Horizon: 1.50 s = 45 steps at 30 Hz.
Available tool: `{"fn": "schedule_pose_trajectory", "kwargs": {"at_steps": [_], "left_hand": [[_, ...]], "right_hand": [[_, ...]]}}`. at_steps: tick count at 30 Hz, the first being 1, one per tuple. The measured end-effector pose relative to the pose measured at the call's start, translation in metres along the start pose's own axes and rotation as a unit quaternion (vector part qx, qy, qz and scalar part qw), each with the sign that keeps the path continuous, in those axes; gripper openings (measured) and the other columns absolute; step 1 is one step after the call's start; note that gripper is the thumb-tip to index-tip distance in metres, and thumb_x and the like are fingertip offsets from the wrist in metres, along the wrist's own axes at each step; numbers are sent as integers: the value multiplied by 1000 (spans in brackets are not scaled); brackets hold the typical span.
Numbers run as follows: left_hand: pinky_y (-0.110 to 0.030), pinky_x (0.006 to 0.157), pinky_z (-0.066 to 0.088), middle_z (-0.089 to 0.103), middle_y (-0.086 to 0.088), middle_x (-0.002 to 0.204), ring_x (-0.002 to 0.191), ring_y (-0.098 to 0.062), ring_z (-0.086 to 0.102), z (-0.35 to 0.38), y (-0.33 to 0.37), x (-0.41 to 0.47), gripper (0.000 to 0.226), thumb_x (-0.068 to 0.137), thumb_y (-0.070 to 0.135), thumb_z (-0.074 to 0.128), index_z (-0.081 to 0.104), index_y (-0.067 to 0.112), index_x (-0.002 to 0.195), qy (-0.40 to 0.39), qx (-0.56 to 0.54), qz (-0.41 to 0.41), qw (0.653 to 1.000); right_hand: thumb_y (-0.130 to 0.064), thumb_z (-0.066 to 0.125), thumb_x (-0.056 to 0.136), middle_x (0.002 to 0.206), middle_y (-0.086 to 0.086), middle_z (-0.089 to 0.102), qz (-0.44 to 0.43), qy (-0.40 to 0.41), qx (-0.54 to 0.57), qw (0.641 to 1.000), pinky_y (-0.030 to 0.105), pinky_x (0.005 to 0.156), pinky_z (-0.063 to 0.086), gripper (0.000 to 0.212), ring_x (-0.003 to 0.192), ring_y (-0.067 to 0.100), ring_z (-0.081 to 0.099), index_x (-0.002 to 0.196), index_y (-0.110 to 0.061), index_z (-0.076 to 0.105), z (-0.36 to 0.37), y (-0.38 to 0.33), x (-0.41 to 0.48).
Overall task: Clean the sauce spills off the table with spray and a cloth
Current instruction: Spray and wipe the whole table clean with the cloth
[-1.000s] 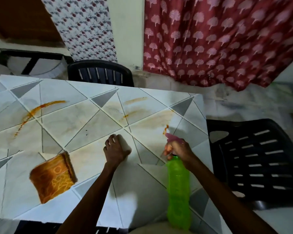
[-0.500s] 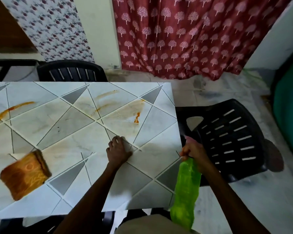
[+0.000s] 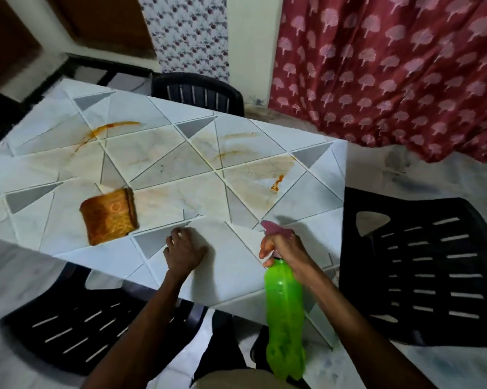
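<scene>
Your right hand [image 3: 283,248] back over the table [image 3: 222,276], spray bottle [image 3: 284,304] swung in from beside the black chair [image 3: 433,262].

Cloth [image 3: 109,217] is blocking centre-left of the table [image 3: 180,169]; the middle is lying open toward the sauce smear [image 3: 276,183]; spray bottle [image 3: 284,304] crowding lower right.
</scene>
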State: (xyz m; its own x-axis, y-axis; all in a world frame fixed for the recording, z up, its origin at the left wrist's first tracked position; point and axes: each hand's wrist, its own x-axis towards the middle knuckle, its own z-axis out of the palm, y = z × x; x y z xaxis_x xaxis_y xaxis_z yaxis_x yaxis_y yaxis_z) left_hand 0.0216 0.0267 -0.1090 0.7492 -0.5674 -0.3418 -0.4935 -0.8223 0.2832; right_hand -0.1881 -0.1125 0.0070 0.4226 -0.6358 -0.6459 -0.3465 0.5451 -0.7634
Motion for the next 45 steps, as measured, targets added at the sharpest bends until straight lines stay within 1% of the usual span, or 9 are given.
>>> {"fn": "schedule_pose_trajectory", "kwargs": {"at_steps": [7,12,17,23,28,33,38,40,45], "left_hand": [[-51,101,38,36,-10,145,131,-36,36,-19,-78,-1,73,78,46,72,43,16,137,20,-15,-21,999],[-50,105,34,35,-12,149,135,-37,34,-27,-123,-7,83,76,54,71,40,16,143,46,-6,-16,999],[-52,109,32,26,-11,154,139,-36,27,-34,-163,-9,105,63,55,82,33,15,147,4,-25,-18,1000],[-53,111,29,15,-9,157,143,-35,17,-46,-186,-10,117,56,44,89,24,18,150,-54,-3,8,999],[-50,113,29,19,-9,158,143,-35,19,-40,-181,-13,116,55,43,90,28,19,149,-49,-14,51,997],[-45,112,30,23,-8,156,141,-34,25,-20,-136,-23,111,59,47,88,31,16,149,-54,-18,121,991],[-44,113,33,22,-5,156,143,-32,24,-1,-94,-44,110,56,57,79,31,19,147,-84,-5,147,986],[-45,111,35,20,-5,155,142,-33,23,5,-79,-52,109,56,55,80,30,20,146,-96,-2,154,983],[-45,107,37,22,-7,155,140,-35,26,16,-51,-76,105,63,48,84,30,17,148,-95,5,179,979]], "right_hand": [[-17,57,68,68,10,67,-40,-60,-57,996,36,55,52,38,67,29,63,101,-25,73,87,4,2],[-18,55,58,89,6,77,-5,-94,-130,987,34,57,54,48,78,27,71,102,-21,74,128,30,-2],[-19,58,53,78,9,73,30,-178,-218,959,35,58,51,38,63,35,65,86,-26,76,155,61,-21],[-12,57,57,71,11,69,56,-144,-204,967,33,51,51,61,63,32,60,115,-17,74,148,86,-25],[5,52,85,78,6,70,28,-98,-156,983,28,45,49,44,68,16,66,113,-21,73,120,90,-34],[-4,57,72,68,17,64,10,44,-29,999,29,49,48,42,51,23,60,110,-11,73,70,68,-42],[5,48,94,71,14,63,53,-67,-98,991,26,42,49,21,70,25,66,100,3,68,39,86,-67],[0,49,98,66,13,61,61,-81,-127,987,25,41,47,29,63,24,62,86,-10,73,30,104,-78],[7,46,91,66,10,61,63,-57,-110,990,24,41,45,42,59,26,62,115,-18,70,-12,111,-89]]}}
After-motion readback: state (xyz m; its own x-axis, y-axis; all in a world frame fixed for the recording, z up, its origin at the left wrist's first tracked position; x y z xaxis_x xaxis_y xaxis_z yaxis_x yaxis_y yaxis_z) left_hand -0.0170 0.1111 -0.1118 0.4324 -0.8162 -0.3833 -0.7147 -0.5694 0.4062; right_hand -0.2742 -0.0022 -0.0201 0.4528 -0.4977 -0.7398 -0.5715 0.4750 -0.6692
